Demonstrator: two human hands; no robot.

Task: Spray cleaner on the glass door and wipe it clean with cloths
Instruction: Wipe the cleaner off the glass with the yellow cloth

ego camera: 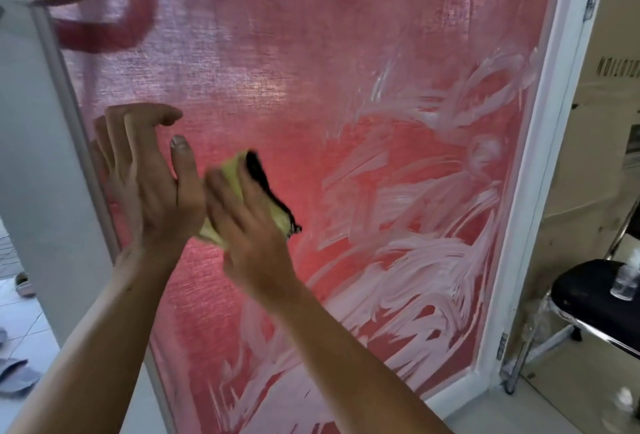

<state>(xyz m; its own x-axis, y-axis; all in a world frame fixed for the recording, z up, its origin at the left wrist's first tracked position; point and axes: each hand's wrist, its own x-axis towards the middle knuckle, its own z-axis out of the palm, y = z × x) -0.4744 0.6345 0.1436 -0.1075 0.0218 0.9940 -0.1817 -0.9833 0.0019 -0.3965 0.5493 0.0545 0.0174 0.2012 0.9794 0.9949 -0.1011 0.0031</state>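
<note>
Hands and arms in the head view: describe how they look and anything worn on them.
Both forearms are bare, with no sleeves in view. The left hand and right hand wear no gloves; no rings, watch or bracelets show. A short pale nail shows on the left thumb. The right hand is motion-blurred.

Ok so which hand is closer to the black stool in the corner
Right. The right hand presses the yellow cloth on the glass door, toward the black stool; the left hand is farther, near the door's opposite edge.

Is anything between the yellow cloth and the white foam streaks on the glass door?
Nothing visible. The right hand presses the yellow cloth on the glass door; bare pane runs to the white foam streaks at right.
</note>
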